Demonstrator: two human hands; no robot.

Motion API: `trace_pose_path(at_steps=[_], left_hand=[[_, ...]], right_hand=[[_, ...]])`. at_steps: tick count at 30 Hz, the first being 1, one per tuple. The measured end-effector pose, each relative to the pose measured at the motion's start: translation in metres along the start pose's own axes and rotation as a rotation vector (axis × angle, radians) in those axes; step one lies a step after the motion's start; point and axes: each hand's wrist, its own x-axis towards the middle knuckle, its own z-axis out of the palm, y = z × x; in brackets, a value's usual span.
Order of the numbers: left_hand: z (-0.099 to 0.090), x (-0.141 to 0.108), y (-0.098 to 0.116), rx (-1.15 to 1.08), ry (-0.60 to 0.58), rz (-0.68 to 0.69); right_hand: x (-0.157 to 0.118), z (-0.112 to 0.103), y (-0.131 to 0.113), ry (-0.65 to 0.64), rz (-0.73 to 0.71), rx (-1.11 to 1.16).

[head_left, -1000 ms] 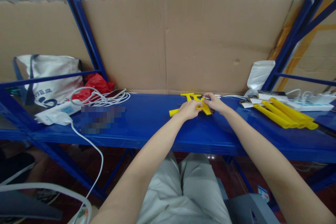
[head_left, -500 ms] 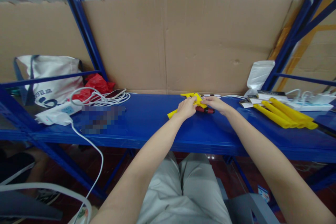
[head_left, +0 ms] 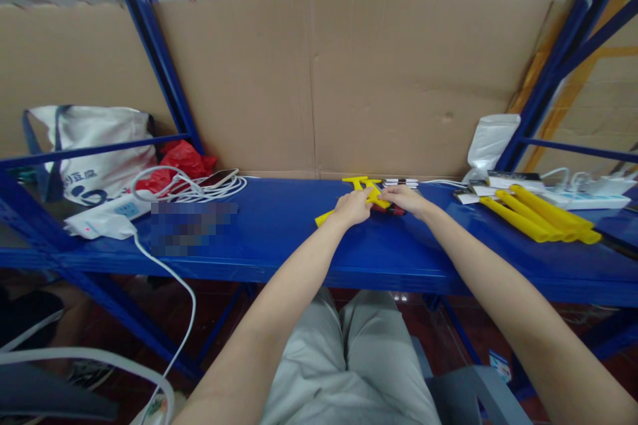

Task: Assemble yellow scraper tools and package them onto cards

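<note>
Near the back of the blue shelf, my left hand (head_left: 353,207) is closed around a yellow scraper (head_left: 323,218), whose handle end sticks out to the left under my wrist. Its yellow head (head_left: 379,202) shows between my two hands. The fingers of my right hand (head_left: 405,198) are pinched at that head's right side; anything small in them is hidden. Under my right fingers lies a dark red and black tool (head_left: 397,210), mostly covered. Just behind my left hand is another yellow T-shaped piece (head_left: 355,181). Thin white and dark strips (head_left: 400,182) lie behind my right hand.
Several yellow-handled scrapers (head_left: 548,216) lie on the right, before a white power strip (head_left: 583,200) and a white pouch (head_left: 493,139). Leftward are coiled white cables (head_left: 199,187), a red bag (head_left: 184,158), a cloth bag (head_left: 100,146) and another power strip (head_left: 107,216). Cardboard (head_left: 399,80) stands behind.
My right hand has shifted slightly left over the dark red tool, covering more of it. My left hand keeps its hold on the scraper.
</note>
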Motion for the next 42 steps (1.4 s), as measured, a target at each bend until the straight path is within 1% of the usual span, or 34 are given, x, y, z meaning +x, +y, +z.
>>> trace_pose_path(at_steps=[7,10,13,15,17,19,21,23,25,27,29,32,41,42], left_hand=[[-0.002,-0.002,-0.002,0.044,-0.03,0.0],[-0.005,-0.004,-0.001,0.037,-0.024,-0.009],[-0.007,-0.004,0.0,0.019,-0.008,-0.015],[-0.006,-0.004,0.001,0.008,-0.004,-0.011],[-0.005,-0.003,0.001,-0.005,-0.021,0.011],[-0.003,-0.003,0.001,-0.016,-0.051,0.046],[-0.002,-0.002,0.0,-0.019,-0.073,0.074],[-0.002,-0.002,0.0,-0.017,-0.078,0.086],[-0.002,-0.002,0.0,-0.016,-0.078,0.091],[-0.002,-0.002,-0.001,-0.02,-0.08,0.095],[-0.002,-0.002,-0.001,-0.025,-0.081,0.1],[-0.002,-0.002,-0.001,-0.024,-0.082,0.102],[-0.001,-0.002,-0.001,-0.005,-0.081,0.095],[-0.001,-0.002,-0.001,-0.004,-0.079,0.094]], right_hand=[[0.002,0.0,0.003,-0.03,-0.009,0.003],[0.004,-0.001,0.004,-0.026,0.003,0.012],[0.007,-0.004,0.006,-0.008,-0.015,-0.003],[0.01,-0.008,0.009,0.04,-0.036,-0.103],[0.012,-0.015,0.013,0.125,-0.027,-0.297],[0.012,-0.023,0.019,0.208,0.023,-0.531],[0.01,-0.032,0.025,0.248,0.104,-0.707],[0.006,-0.04,0.033,0.227,0.18,-0.787],[0.004,-0.046,0.04,0.169,0.244,-0.819],[0.003,-0.049,0.045,0.105,0.298,-0.837],[0.004,-0.05,0.049,0.067,0.332,-0.843],[0.005,-0.049,0.051,0.049,0.34,-0.837],[0.012,-0.045,0.06,0.069,0.296,-0.855],[0.013,-0.045,0.062,0.083,0.261,-0.866]])
